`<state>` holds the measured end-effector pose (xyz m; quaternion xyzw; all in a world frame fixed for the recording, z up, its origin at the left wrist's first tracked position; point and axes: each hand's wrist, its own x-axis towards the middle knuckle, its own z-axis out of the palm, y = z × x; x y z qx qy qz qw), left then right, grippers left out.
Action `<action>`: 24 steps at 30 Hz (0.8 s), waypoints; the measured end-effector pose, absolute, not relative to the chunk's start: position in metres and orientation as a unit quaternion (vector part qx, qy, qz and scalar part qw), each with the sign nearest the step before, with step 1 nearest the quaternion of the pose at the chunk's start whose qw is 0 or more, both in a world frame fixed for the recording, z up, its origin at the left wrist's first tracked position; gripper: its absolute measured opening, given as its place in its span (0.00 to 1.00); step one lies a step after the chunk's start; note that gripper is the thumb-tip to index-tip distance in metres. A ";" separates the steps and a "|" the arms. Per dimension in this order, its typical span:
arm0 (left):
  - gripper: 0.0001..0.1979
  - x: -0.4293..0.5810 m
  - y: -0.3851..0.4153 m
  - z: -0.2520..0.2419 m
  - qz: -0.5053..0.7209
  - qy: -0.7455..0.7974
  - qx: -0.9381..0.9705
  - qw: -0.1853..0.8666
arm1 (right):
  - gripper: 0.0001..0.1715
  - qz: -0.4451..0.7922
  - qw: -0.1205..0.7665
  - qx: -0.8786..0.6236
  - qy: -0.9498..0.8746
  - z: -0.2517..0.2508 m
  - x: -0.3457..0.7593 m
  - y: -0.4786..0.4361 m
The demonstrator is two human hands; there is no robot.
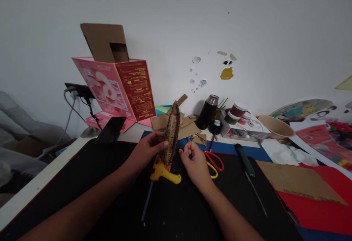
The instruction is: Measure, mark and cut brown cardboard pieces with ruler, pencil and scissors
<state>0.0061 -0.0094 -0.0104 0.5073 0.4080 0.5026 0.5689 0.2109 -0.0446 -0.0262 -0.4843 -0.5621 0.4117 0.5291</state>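
Note:
My left hand (148, 148) grips a narrow, pointed piece of folded brown cardboard (172, 133) and holds it upright above the black mat (110, 197). To the right of the cardboard, close by, my right hand (194, 160) has its fingers curled and pinched together; what they hold, if anything, I cannot make out. A yellow glue gun (164, 173) lies on the mat just below the cardboard, between both hands. Red and yellow scissors (214, 162) lie right beside my right hand.
A pink printed box (121, 87) with an open brown flap stands at the back left. A black flask (207, 112), paint jars (238, 111), a paper bowl (275, 126), cardboard scraps (189, 127), a dark-handled tool (247, 166) and a brown sheet (297, 180) lie to the right.

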 end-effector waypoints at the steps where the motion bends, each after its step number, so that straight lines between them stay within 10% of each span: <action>1: 0.21 0.006 -0.010 -0.009 0.500 0.408 0.509 0.570 | 0.17 0.423 0.526 -0.483 -0.558 -0.027 0.210 -0.045; 24: 0.20 0.016 -0.024 -0.011 0.436 0.377 0.540 0.613 | 0.33 0.546 0.528 -0.419 -0.498 -0.016 0.207 -0.050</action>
